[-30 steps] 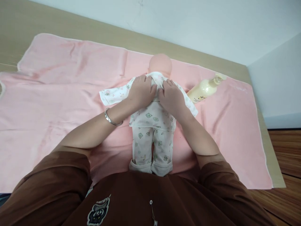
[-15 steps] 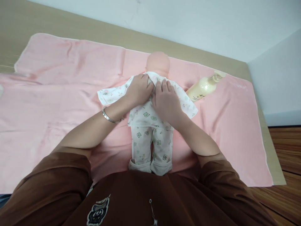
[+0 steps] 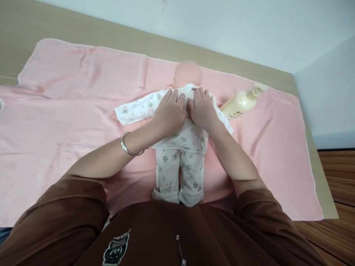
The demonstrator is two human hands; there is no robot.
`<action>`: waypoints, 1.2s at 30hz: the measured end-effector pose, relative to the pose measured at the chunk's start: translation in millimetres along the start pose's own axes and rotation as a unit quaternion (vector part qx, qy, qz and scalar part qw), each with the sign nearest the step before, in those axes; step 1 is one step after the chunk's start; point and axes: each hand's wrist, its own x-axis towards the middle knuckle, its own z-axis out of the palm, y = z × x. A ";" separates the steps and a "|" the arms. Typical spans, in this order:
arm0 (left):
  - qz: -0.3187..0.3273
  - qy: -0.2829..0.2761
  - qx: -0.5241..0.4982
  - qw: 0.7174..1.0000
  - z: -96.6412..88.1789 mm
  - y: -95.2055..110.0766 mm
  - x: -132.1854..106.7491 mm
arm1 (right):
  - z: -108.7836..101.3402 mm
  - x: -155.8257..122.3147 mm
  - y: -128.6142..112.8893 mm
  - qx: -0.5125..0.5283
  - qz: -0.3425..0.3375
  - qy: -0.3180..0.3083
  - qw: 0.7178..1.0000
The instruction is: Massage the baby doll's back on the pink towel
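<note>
A baby doll (image 3: 188, 74) in a white printed top (image 3: 180, 137) and matching trousers (image 3: 168, 168) lies with its bald head away from me. Its face does not show. My left hand (image 3: 171, 111) rests flat on the upper part of the top, fingers stretched toward the head. Beside it, my right hand (image 3: 203, 109) lies on the top with its fingers extended too. The two thumbs are close together over bunched cloth, and the fabric beneath them is hidden. One sleeve (image 3: 134, 111) spreads out to the left; the right sleeve is partly covered.
A pale yellow pump bottle (image 3: 241, 103) lies tilted just right of the doll. Under everything is a creased pink blanket (image 3: 83, 129) on a wooden tabletop (image 3: 133, 38). A white wall (image 3: 222, 29) rises behind, and dark wooden flooring (image 3: 338, 177) shows at the right.
My left hand has moved slightly right and down and now lies flatter, its fingers straighter. My right hand has shifted right and a little up. The cloth between them is rearranged.
</note>
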 end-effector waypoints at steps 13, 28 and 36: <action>-0.035 0.019 -0.043 0.998 14.8 -44.0 37.2 | 0.0 -42.3 -30.6 -0.045 -0.072 0.022 0.996; 0.013 -0.003 -0.009 1.000 -9.7 -3.0 8.7 | -5.5 -7.0 -6.7 -0.006 0.008 0.000 1.000; -0.068 0.009 0.008 0.998 1.5 -21.9 27.6 | -6.7 -37.3 -26.1 -0.066 -0.056 0.007 0.996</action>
